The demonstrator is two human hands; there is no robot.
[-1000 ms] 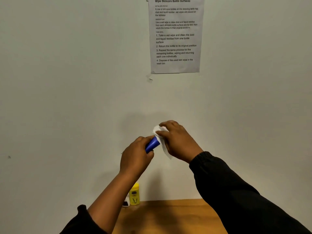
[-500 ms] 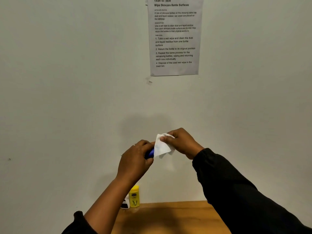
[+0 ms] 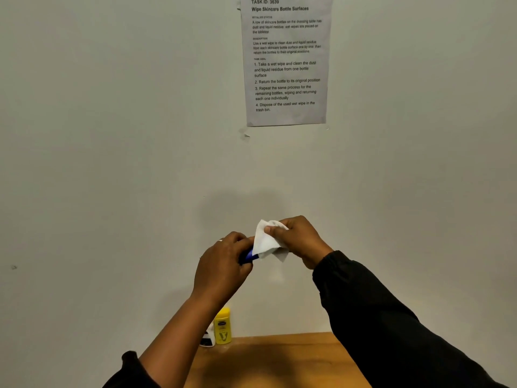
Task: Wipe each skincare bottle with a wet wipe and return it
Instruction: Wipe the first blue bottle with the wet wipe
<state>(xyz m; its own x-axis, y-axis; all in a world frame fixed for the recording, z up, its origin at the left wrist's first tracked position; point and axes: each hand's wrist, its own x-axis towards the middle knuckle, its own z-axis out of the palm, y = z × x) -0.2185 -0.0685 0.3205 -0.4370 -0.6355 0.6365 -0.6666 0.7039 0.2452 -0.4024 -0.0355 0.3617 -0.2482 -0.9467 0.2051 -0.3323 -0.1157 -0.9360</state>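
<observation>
Looking at the centre of the frame, just below the middle, I see my left hand (image 3: 223,264) with its fingers curled tight round a blue bottle (image 3: 250,256). Only a short blue stretch of it shows, poking out to the right between the fingers and the cloth. My right hand (image 3: 300,239) sits just beside it on the right, thumb and fingers pinching a white wet wipe (image 3: 267,243). The wipe is bunched at the top and hangs down in a loose fold over the exposed end of the bottle, touching it. Both hands are raised in front of a pale wall (image 3: 112,163), well above the bench (image 3: 279,359), whose brown wooden top fills the lower middle of the frame. At the bench's far left corner, against the wall, a yellow bottle (image 3: 222,326) stands upright. Just to its left is a white bottle (image 3: 208,337), partly hidden behind my left forearm. A dark sleeve (image 3: 391,317) covers my right arm across the lower right. A printed sheet (image 3: 286,60) is stuck to the wall at the top of the frame, right of centre.
</observation>
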